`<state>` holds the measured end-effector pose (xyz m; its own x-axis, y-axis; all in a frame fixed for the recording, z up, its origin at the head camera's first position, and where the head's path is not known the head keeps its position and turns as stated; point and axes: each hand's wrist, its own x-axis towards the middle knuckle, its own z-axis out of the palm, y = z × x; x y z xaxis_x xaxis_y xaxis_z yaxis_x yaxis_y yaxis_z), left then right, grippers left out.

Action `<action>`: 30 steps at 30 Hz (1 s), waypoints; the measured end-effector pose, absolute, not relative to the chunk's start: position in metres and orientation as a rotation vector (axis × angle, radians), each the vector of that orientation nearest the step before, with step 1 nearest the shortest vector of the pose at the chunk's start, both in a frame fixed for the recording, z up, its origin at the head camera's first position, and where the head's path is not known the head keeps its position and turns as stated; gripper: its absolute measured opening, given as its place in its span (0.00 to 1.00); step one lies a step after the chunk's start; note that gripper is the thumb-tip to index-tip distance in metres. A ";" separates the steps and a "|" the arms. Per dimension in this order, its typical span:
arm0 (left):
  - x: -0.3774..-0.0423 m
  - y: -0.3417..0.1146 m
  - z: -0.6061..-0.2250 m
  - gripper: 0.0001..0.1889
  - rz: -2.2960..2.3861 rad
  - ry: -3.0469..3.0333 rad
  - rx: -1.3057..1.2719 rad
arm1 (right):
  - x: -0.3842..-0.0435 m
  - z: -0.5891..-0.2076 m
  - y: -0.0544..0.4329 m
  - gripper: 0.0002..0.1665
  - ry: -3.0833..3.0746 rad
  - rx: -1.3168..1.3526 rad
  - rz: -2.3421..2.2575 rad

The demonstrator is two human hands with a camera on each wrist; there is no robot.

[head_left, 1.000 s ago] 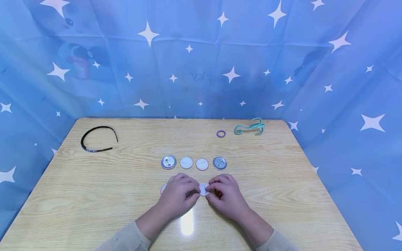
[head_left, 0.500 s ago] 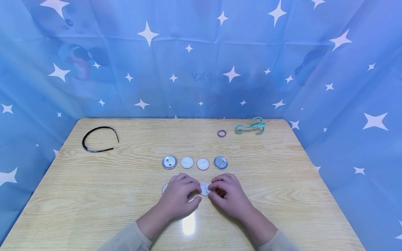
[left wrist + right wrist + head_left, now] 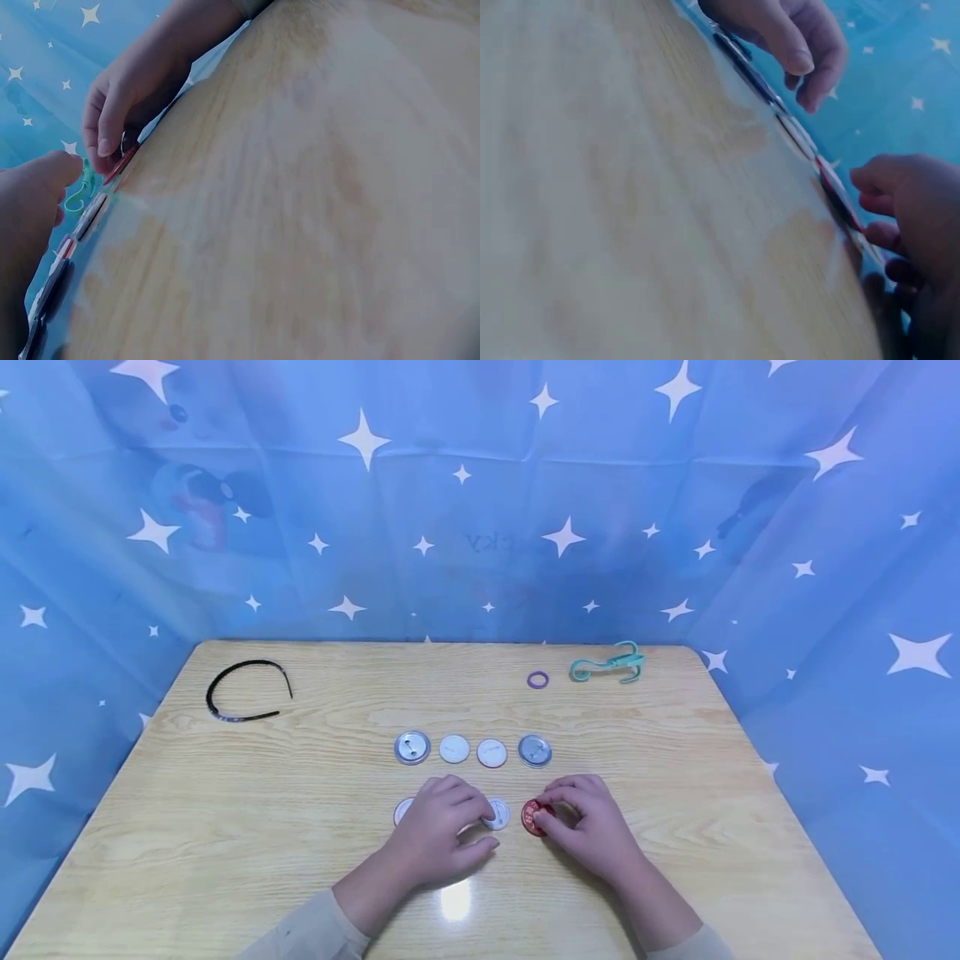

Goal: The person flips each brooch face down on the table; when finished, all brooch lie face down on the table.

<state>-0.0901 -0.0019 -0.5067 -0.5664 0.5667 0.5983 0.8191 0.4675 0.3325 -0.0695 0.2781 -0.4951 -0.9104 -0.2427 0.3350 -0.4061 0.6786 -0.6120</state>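
In the head view, my right hand (image 3: 588, 822) pinches the right edge of a red button badge (image 3: 529, 819), printed face up. My left hand (image 3: 447, 828) lies over the front row, thumb and forefinger apart. Its forefinger is at a white-backed button badge (image 3: 499, 814), pin side up, partly covered. Another pale badge (image 3: 402, 811) peeks out left of that hand; whatever lies under the palm is hidden. In the left wrist view, the red badge (image 3: 121, 165) looks tilted at the right hand's fingertips.
Behind the hands runs a row of badges, pin side up: silver (image 3: 412, 747), white (image 3: 454, 749), white with red rim (image 3: 492, 753), and grey (image 3: 535, 750). Farther back lie a black headband (image 3: 212, 695), a purple ring (image 3: 537, 680) and a teal hair clip (image 3: 609, 666). A star-patterned curtain (image 3: 480, 510) hangs behind.
My right hand has moved right, from the white badge to the red one, which is now uncovered. The left hand's thumb and forefinger have spread apart.
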 end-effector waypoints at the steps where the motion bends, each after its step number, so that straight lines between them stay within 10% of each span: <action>1: -0.090 0.000 -0.507 0.12 -0.848 -2.305 -1.165 | -0.067 -0.495 0.280 0.14 -2.665 0.510 1.051; 30: -0.092 0.058 -0.501 0.18 -0.655 -2.621 -1.053 | -0.062 -0.493 0.299 0.19 -2.780 0.416 1.008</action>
